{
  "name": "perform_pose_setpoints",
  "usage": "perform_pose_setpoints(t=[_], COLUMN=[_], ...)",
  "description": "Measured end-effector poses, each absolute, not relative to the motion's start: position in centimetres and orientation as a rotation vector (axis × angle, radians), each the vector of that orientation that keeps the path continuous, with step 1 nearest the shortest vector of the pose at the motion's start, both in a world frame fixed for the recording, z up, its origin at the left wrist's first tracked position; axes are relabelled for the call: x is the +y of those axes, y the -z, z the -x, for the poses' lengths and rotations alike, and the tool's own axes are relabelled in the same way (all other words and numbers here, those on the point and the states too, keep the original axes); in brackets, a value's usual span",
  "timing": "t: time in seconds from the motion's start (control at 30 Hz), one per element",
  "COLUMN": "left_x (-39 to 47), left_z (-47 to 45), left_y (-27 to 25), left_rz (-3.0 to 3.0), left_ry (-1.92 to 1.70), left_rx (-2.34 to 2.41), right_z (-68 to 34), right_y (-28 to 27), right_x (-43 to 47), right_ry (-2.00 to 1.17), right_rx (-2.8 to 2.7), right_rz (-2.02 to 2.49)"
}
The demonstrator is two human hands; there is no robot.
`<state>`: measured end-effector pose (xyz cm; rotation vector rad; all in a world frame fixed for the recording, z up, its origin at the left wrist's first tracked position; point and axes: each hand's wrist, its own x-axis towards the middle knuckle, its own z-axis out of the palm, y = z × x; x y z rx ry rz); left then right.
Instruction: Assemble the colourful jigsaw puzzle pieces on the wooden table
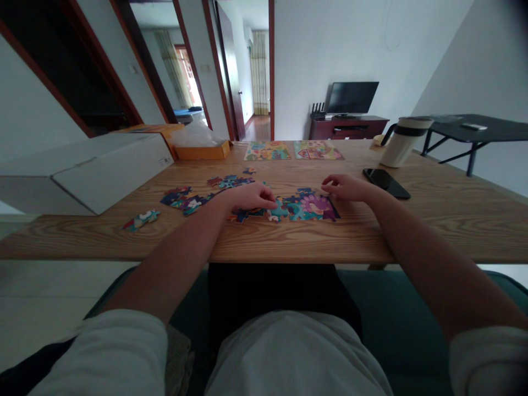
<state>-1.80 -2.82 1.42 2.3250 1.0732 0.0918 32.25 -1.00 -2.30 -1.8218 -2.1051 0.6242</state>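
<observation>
Partly joined jigsaw pieces lie on the wooden table in front of me, showing a purple and teal picture. My left hand is closed in a pinch on a teal puzzle piece at the left end of this joined part. At its upper right edge, my right hand rests with fingers loosely bent and a little apart, nothing visible in them. Loose puzzle pieces are spread to the left, some partly under my left forearm. A small group of pieces lies further left.
A white box and an orange box lid with plastic stand at the left. Two picture sheets lie at the back. To the right are a black phone and a white mug. The table's front edge is close.
</observation>
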Motion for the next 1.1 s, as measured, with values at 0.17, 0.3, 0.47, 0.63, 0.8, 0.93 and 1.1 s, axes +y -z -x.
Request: perform_pose_setpoints(t=[0.17,0.3,0.47,0.63,0.8,0.93,1.1], left_x=[-2.9,-3.1,-3.1,-2.4,-1.4,-0.1,1.0], left_z=[1.1,1.0,1.3,3.0,6.7,9.1,10.4], left_y=[-0.7,-0.8,-1.6,-2.5,-4.0,-4.2,-3.6], left_rz=[-2.371,-2.336,-2.337,-2.270,-2.272,-2.323,-2.309], left_ry=[-0.155,-0.178,-0.136,-0.244,-0.428,-0.361,-0.217], left_rx=[0.996,0.966,1.025,1.047,1.284,1.553,1.792], right_z=[-32.0,-31.9,-32.1,-32.1,-32.1,-32.3,-32.3], right_y=[2.0,1.8,1.9,2.0,1.9,2.1,2.1], right_x=[-1.3,-1.4,-1.3,-1.3,-1.3,-1.2,-1.3], right_ry=[-0.607,-0.594,-0.620,-0.588,-0.576,-0.561,-0.597], right_rx=[-2.115,-2.122,-2.113,-2.130,-2.147,-2.159,-2.168], right_rz=[1.819,1.846,1.844,1.831,1.831,1.808,1.817])
